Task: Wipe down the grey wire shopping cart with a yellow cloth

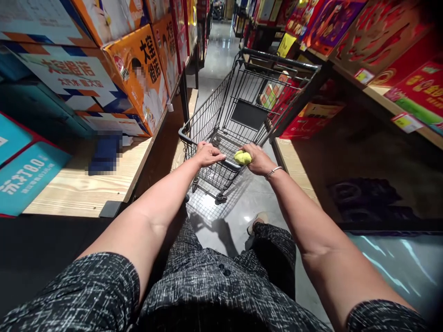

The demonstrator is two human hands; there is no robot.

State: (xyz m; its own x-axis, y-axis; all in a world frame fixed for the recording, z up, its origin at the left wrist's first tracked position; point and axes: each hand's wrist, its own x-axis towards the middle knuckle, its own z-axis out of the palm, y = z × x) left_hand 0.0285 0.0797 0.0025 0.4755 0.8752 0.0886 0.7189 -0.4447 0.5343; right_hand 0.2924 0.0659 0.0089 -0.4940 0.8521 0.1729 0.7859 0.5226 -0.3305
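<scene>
Head view: a black wire shopping cart stands in a supermarket aisle, its near end facing the person and a dark panel set within its mesh. The left hand lies at the near rim of the cart, its visible fingers close together; whether they curl around the rim cannot be told. The right hand, just beside the right end of this rim, has its fingers clamped on a bunched yellow-green cloth, which protrudes toward the left hand. Whether the cloth presses on the rim is unclear. A bracelet encircles the right wrist. Both forearms extend forward from short sleeves of black-and-white patterned fabric.

To the left, a wooden shelf bears stacked orange-and-white cartons, a turquoise box and a dark blue item, partly pixelated. To the right, a second shelf bears red packages, with price tags along its edge. Below, a pale shoe rests on the glossy grey floor near the cart's front wheels.
</scene>
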